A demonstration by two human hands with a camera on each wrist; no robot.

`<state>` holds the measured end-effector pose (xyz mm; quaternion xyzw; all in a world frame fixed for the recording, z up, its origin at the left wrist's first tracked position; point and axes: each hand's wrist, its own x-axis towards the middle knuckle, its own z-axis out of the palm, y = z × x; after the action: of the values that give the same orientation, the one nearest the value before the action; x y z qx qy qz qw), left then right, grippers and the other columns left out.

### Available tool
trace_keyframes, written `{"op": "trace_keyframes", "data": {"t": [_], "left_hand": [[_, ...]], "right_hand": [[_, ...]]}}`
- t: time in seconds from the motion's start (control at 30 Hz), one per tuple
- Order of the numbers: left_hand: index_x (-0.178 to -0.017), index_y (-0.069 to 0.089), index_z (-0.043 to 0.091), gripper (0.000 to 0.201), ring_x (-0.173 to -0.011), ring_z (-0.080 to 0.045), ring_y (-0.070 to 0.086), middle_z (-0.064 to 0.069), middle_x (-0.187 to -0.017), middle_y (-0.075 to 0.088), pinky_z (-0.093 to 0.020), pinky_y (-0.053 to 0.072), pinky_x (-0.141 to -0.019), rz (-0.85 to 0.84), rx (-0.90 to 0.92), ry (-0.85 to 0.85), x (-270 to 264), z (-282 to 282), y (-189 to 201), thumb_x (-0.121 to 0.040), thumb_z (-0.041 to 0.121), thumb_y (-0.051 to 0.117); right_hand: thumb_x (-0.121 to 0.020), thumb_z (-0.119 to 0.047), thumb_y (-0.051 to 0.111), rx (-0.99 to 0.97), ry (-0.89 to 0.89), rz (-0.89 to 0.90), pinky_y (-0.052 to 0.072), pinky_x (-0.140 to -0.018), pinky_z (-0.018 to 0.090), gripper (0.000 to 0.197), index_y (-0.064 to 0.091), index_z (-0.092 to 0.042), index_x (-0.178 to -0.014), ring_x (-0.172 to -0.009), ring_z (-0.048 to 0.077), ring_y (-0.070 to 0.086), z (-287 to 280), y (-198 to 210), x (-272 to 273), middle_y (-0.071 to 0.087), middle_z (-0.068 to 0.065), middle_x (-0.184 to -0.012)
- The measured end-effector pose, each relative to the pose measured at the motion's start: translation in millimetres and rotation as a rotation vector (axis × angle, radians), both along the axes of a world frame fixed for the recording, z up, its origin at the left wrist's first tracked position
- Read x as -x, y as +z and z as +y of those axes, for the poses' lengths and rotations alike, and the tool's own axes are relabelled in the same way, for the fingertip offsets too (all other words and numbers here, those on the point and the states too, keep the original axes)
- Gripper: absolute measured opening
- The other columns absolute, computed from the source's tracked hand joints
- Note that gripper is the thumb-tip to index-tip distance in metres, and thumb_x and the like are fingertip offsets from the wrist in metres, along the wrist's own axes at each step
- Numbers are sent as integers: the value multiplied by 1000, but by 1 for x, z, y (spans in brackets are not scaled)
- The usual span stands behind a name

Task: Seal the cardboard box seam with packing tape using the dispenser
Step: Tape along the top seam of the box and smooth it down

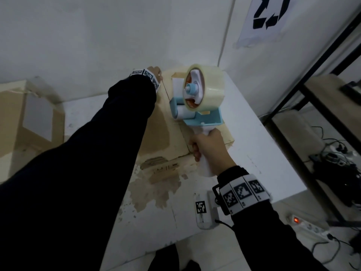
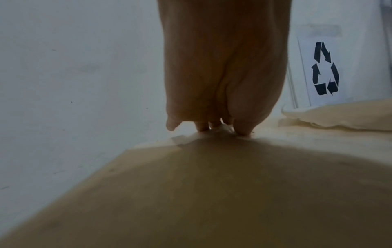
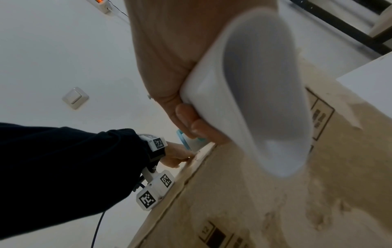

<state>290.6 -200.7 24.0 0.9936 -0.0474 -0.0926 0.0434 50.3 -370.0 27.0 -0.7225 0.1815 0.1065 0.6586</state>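
A worn brown cardboard box (image 1: 164, 122) lies flat-topped on a white table (image 1: 254, 143), its seam (image 1: 166, 92) running away from me. My right hand (image 1: 207, 147) grips the white handle of the blue-and-white tape dispenser (image 1: 197, 94), whose clear roll stands over the box's far right part with its front end low on the cardboard. The handle (image 3: 254, 94) fills the right wrist view. My left hand (image 1: 155, 72) reaches to the box's far edge by the wall. Its fingertips (image 2: 244, 129) press straight down on that edge of the box (image 2: 212, 193). What lies under them is unclear.
A second cardboard box (image 1: 29, 122) stands at the left. A white wall with a recycling sign (image 1: 271, 12) rises right behind the box. On the right are a black shelf frame (image 1: 312, 79), cables and a power strip (image 1: 297, 220) with a red light.
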Motion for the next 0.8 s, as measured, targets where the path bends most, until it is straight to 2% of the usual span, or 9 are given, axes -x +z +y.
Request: {"op": "trace_keyframes", "data": {"t": [0.07,0.13,0.2,0.27,0.37,0.43,0.53,0.63,0.8], "left_hand": [[-101,50,16,12,-106,-31,55,-18,-124,56,-47,36,-103,-16,-9,15,-3,3,-3,-94,16,40],[-99,49,15,11,-113,-33,52,-19,-121,56,-55,28,-107,-1,-10,17,-5,6,-7,-94,17,40],[-111,51,9,25,-117,-34,50,-17,-124,54,-60,22,-108,7,-20,15,1,8,-4,-97,21,34],[-134,40,13,41,-128,-33,41,-14,-138,42,-64,12,-108,1,-23,3,12,9,2,-100,28,26],[-149,12,24,50,-139,-25,26,-4,-155,15,-61,8,-111,-68,82,-105,33,10,15,-101,32,24],[-148,17,18,51,-137,-27,30,-6,-154,17,-52,19,-112,-83,113,-282,56,7,19,-99,21,31],[-142,32,10,45,-126,-33,40,-13,-147,30,-43,32,-102,-49,77,-472,95,4,2,-97,15,35],[-149,17,14,50,-141,-25,20,-5,-157,14,-43,19,-112,24,51,-441,120,4,-18,-101,26,26],[-150,13,23,51,-146,-14,-1,6,-158,6,-43,2,-116,-50,-53,-406,131,0,-26,-100,33,20]], "right_hand": [[-72,4,53,-3,-2,-1,35,-47,27,32,42,-13,-47,-35,19,37,0,0,0,43,2,-39],[-73,5,53,1,-3,-5,35,-46,27,32,42,-12,-48,-35,19,37,0,0,1,43,1,-38],[-73,4,53,10,2,-11,35,-46,27,31,42,-12,-48,-35,19,37,1,-1,1,43,1,-38],[-73,3,53,23,3,-12,36,-47,28,29,43,-11,-50,-35,20,38,1,-1,1,43,1,-39],[-71,1,53,40,1,-19,37,-49,29,27,44,-11,-50,-35,21,38,3,-2,0,43,3,-39],[-70,1,54,35,-4,-24,36,-49,29,27,44,-12,-49,-35,21,38,4,-2,0,43,1,-37],[-71,1,55,34,-20,-12,36,-49,29,26,44,-12,-51,-34,21,38,5,-1,0,42,1,-35],[-72,3,54,32,-29,3,36,-49,30,27,44,-10,-51,-35,21,38,5,1,0,42,4,-36],[-71,4,54,24,-25,-3,34,-45,27,24,42,-8,-53,-34,20,36,6,3,4,41,6,-42]]}}
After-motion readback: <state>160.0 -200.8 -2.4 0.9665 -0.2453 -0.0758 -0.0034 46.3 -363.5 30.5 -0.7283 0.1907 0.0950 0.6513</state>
